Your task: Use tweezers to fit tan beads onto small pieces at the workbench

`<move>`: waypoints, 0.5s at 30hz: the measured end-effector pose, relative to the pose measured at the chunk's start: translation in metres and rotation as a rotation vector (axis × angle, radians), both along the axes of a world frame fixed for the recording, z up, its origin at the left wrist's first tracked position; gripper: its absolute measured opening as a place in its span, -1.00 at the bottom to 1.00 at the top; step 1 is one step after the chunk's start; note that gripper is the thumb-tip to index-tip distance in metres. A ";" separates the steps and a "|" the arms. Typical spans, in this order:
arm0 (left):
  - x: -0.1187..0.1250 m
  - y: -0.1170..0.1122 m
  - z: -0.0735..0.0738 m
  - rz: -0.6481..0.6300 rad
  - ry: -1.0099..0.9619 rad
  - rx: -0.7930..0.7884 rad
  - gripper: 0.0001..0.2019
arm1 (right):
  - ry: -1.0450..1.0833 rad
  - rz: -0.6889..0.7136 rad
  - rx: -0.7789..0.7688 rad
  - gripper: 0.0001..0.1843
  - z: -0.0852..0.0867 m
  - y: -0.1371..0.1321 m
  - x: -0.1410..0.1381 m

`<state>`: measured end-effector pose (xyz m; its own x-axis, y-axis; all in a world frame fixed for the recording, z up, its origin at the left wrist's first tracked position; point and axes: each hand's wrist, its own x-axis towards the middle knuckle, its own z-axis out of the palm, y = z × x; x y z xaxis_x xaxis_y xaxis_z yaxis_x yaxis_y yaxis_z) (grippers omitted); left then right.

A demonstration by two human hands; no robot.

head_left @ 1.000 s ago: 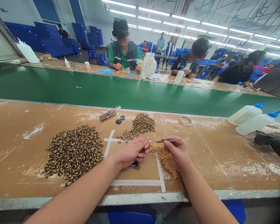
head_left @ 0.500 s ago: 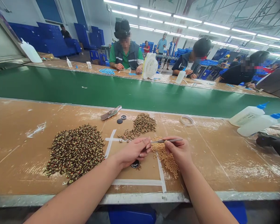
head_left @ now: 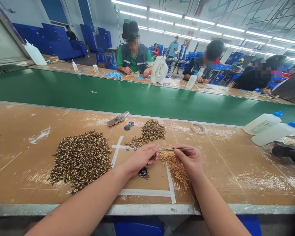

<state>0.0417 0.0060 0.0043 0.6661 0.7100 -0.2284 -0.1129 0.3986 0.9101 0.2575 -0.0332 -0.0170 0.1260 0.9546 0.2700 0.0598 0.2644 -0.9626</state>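
Observation:
My left hand [head_left: 141, 159] is pinched shut near the tip of metal tweezers [head_left: 177, 149]; what its fingers hold is too small to make out. My right hand [head_left: 189, 161] grips the tweezers, which point left toward the left fingertips. Under both hands lies a strip of small tan beads [head_left: 177, 167]. A small black cap [head_left: 143, 172] sits just below my left hand. A large heap of dark spotted pieces [head_left: 81, 159] lies to the left, and a smaller heap [head_left: 151, 130] lies just beyond my hands.
White tape lines [head_left: 170, 185] mark the brown bench [head_left: 236, 173]. A metal clip [head_left: 118, 118], two black discs [head_left: 129, 125], a tape ring [head_left: 198, 127] and two squeeze bottles [head_left: 267, 127] lie around. A green conveyor [head_left: 137, 98] runs behind, with several people seated beyond it.
Both hands stay together at the tan beads; only the camera view has shifted slightly.

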 end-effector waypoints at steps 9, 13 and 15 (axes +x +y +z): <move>0.000 0.009 -0.008 0.193 0.094 0.151 -0.58 | -0.018 0.139 -0.055 -0.82 0.000 -0.001 0.000; -0.001 0.015 -0.017 0.298 0.141 0.303 -0.58 | -0.098 0.380 -0.190 -0.82 -0.003 -0.003 -0.008; -0.002 0.016 -0.020 0.333 0.140 0.334 -0.60 | -0.108 0.442 -0.231 -0.82 -0.006 -0.003 -0.013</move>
